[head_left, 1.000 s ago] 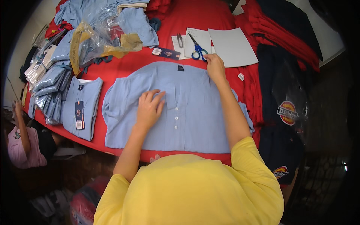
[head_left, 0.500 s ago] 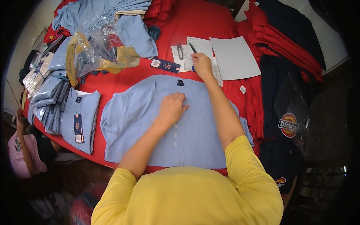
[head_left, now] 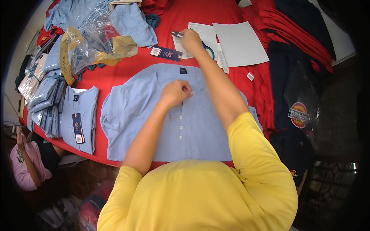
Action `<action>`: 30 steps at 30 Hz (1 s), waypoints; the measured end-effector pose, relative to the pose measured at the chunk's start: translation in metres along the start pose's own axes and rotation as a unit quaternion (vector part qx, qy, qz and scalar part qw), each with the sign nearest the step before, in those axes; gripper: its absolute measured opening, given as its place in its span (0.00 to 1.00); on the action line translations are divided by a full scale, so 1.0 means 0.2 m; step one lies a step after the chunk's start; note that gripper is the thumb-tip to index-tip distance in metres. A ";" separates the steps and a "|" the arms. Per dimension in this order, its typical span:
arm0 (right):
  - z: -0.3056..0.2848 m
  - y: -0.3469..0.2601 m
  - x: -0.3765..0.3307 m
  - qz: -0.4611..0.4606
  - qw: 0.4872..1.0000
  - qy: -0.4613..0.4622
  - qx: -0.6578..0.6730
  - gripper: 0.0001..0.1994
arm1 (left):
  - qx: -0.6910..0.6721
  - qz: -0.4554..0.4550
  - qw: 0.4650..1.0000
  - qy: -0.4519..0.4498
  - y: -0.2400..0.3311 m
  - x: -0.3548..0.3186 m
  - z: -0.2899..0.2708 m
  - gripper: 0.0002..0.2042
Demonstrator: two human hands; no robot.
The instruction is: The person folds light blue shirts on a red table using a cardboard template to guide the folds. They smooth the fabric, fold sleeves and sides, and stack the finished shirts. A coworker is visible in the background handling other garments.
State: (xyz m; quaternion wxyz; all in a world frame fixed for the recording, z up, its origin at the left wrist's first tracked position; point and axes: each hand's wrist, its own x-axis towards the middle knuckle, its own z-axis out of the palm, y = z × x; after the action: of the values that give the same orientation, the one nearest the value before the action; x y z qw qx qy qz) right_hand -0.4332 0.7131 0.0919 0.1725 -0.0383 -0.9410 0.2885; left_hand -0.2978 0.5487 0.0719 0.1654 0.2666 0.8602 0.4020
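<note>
A light blue buttoned shirt (head_left: 154, 127) lies spread in front of me, its neck away from me and a dark label (head_left: 183, 71) inside the collar. Over the upper placket, my left hand (head_left: 175, 93) is closed, thumb and fingers curled together. Whether it pinches cloth or thread is too small to tell. Beyond the collar, my right hand (head_left: 191, 40) is closed on grey thread snips (head_left: 177, 34), which stick out on its left. Beneath that hand and wrist, blue-handled scissors (head_left: 208, 50) lie on a written sheet (head_left: 208, 32), partly hidden.
A dark hang tag (head_left: 166, 53) and a blank sheet (head_left: 241, 42) lie on the red cloth (head_left: 115, 71). At left are a folded, tagged blue shirt (head_left: 86, 104), bagged garments (head_left: 46, 104) and crumpled plastic (head_left: 88, 50). Red and navy garments (head_left: 289, 77) are at right. A person in pink (head_left: 32, 165) is lower left.
My right hand has moved left from over the scissors to the thread snips and closed on them. My left hand stays by the placket, its fingers more curled. The view has shifted slightly.
</note>
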 end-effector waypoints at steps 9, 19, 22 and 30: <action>-0.35 -0.06 -1.12 0.134 0.911 -0.101 0.376 0.19 | -0.226 -0.004 0.970 -0.093 -0.10 0.02 -0.13 0.06; -0.21 -0.09 -1.28 0.112 0.969 0.052 0.214 0.16 | -0.254 0.061 0.965 0.016 -0.04 -0.08 -0.24 0.04; -0.26 -0.08 -1.28 0.151 0.958 0.044 0.241 0.16 | -0.179 0.051 0.982 -0.034 -0.05 -0.18 -0.26 0.05; -0.26 -0.20 -1.27 0.069 0.981 -0.025 0.180 0.11 | -0.295 -0.020 0.952 0.079 -0.06 -0.25 -0.14 0.06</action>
State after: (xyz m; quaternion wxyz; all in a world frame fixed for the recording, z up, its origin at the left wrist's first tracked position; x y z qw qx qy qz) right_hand -0.1755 0.6644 0.0782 0.1326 -0.0642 -0.8731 0.4648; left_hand -0.2766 0.4960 0.0835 0.1762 0.1559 0.7186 0.6544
